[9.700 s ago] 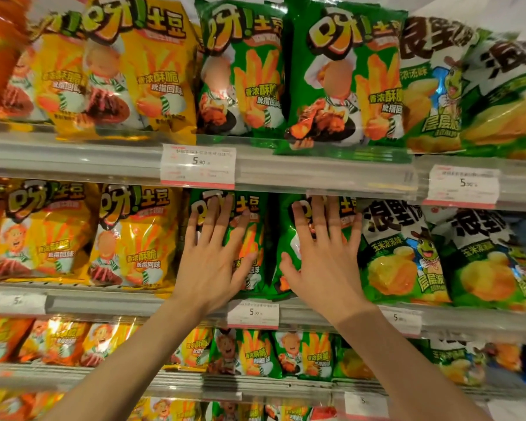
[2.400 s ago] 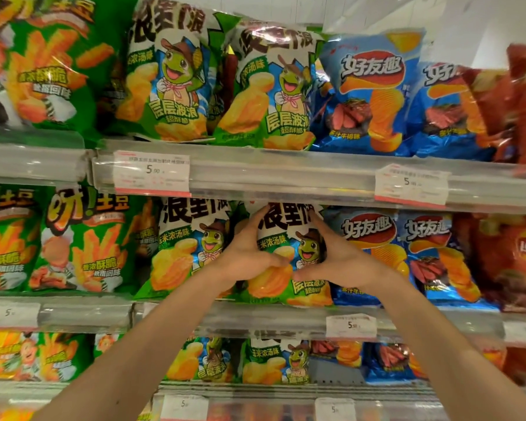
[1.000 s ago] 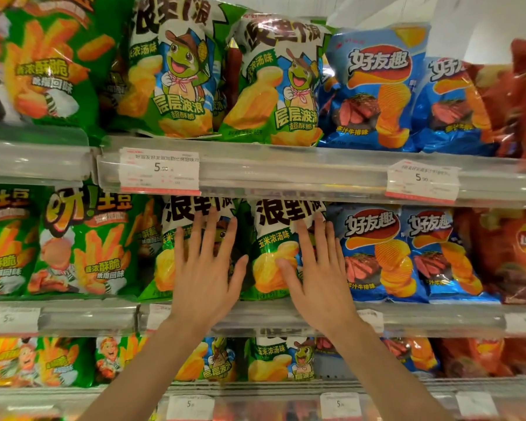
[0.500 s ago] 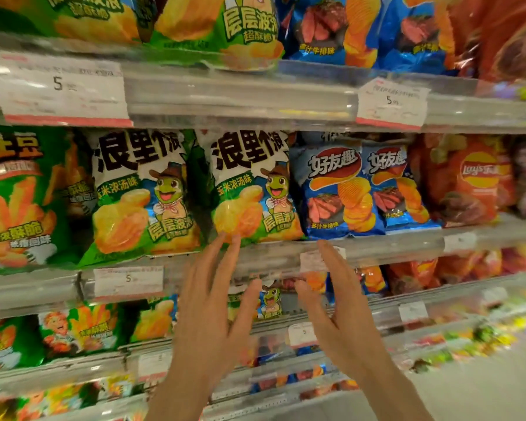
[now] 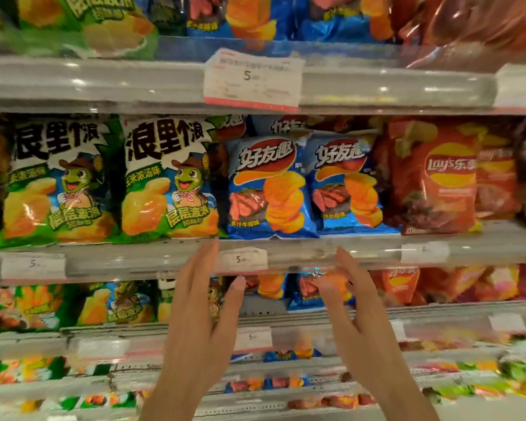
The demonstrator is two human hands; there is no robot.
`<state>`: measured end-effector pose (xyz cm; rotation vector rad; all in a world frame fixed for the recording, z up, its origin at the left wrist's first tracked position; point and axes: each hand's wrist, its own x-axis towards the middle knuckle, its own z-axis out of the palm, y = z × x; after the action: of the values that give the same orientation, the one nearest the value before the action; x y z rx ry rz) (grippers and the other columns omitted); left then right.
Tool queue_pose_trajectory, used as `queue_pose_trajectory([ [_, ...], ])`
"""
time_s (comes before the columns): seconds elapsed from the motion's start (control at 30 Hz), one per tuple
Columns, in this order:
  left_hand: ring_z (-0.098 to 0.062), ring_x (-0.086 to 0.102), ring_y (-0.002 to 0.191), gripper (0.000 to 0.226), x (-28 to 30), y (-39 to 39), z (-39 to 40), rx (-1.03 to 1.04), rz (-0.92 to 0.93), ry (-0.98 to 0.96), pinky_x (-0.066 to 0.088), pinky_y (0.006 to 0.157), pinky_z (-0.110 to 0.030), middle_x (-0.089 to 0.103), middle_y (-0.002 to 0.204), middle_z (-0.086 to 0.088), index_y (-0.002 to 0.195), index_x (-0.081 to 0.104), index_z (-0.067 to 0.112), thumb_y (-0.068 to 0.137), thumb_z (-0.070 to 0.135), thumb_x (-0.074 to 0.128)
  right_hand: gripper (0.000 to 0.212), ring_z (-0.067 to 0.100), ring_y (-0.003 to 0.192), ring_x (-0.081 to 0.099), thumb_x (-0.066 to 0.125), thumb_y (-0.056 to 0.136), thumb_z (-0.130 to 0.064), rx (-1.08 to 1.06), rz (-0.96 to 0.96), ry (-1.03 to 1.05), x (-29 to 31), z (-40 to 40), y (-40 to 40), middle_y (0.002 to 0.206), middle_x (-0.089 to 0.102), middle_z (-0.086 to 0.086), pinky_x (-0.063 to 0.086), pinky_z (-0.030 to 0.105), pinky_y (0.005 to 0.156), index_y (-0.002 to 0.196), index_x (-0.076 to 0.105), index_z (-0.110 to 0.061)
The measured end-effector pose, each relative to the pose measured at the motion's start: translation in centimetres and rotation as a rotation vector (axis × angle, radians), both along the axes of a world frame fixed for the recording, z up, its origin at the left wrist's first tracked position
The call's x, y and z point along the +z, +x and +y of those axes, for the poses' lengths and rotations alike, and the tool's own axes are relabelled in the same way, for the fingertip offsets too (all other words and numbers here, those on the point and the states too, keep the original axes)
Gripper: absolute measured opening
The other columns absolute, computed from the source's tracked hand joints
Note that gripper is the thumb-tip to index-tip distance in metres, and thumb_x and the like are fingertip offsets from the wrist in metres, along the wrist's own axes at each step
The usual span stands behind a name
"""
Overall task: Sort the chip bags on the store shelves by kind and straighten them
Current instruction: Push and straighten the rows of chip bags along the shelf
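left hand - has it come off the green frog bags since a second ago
Yes. The left hand has dropped below the shelf rail, off the green frog bags, open and empty.

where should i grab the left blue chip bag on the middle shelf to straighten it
Take the left blue chip bag by its two side edges, coming straight in from the front with the left hand and right hand open. It stands upright facing out, wedged between neighbours, with its puffed face and sides showing.
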<state>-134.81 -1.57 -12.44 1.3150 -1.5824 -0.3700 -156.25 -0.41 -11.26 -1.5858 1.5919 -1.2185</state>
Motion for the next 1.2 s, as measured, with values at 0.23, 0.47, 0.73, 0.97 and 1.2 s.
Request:
queue_pose_trajectory([
  [0.23,0.011,0.033,0.136,0.058,2.4,-7.6,-0.3,0.055,-0.062,-0.066,0.04,0.105,-0.019,0.03,0.155,0.022,0.153,0.029,0.043,0.098,0.055,0.045,0.069,0.003,0.142,0.035,0.036,0.08,-0.086,0.022,0.059,-0.046,1.0,-1.4,-9.1,0.153,0.033,-0.029,0.037,0.045,0.115,0.144,0.024,-0.063],
  [0.47,-0.009,0.03,0.143,0.059,5.2,-7.3,-4.3,0.094,-0.236,-0.112,0.043,0.108,-0.029,0.026,0.158,0.001,0.153,0.034,0.029,0.1,0.046,0.051,0.073,0.011,0.148,0.025,0.028,0.095,-0.071,0.107,0.469,-0.256,4.0,-5.2,-10.2,0.161,0.026,-0.009,0.031,0.04,0.12,0.157,0.021,-0.034],
  [0.73,-0.011,0.053,0.12,0.066,10.7,-3.3,-9.3,-0.002,-0.226,0.215,0.033,0.106,-0.023,0.018,0.159,-0.004,0.152,0.033,0.034,0.095,0.02,0.064,0.086,0.018,0.131,0.046,0.062,0.091,-0.058,0.402,0.622,-0.172,10.2,-11.6,-4.8,0.152,0.037,0.001,0.042,0.032,0.106,0.158,0.017,-0.031],
  [0.97,-0.025,0.036,0.141,0.105,11.4,-1.1,-13.9,-0.12,-0.272,0.516,0.039,0.11,-0.032,0.019,0.161,-0.002,0.152,0.018,0.053,0.071,0.029,0.079,0.123,0.003,0.122,0.05,0.089,0.075,-0.028,0.663,0.524,0.121,13.3,-16.7,-3.1,0.147,0.047,-0.013,0.04,-0.002,0.081,0.16,0.001,-0.032],
  [1.2,-0.037,0.069,0.106,0.12,12.6,-1.0,-15.3,-0.34,-0.16,0.599,0.058,0.087,-0.056,0.07,0.118,-0.009,0.151,0.018,0.049,0.062,0.01,0.088,0.143,0.001,0.134,0.041,0.097,0.062,-0.029,0.688,0.544,0.135,12.3,-18.1,-2.9,0.148,0.036,-0.021,0.034,0.019,0.112,0.158,-0.008,-0.04],
])
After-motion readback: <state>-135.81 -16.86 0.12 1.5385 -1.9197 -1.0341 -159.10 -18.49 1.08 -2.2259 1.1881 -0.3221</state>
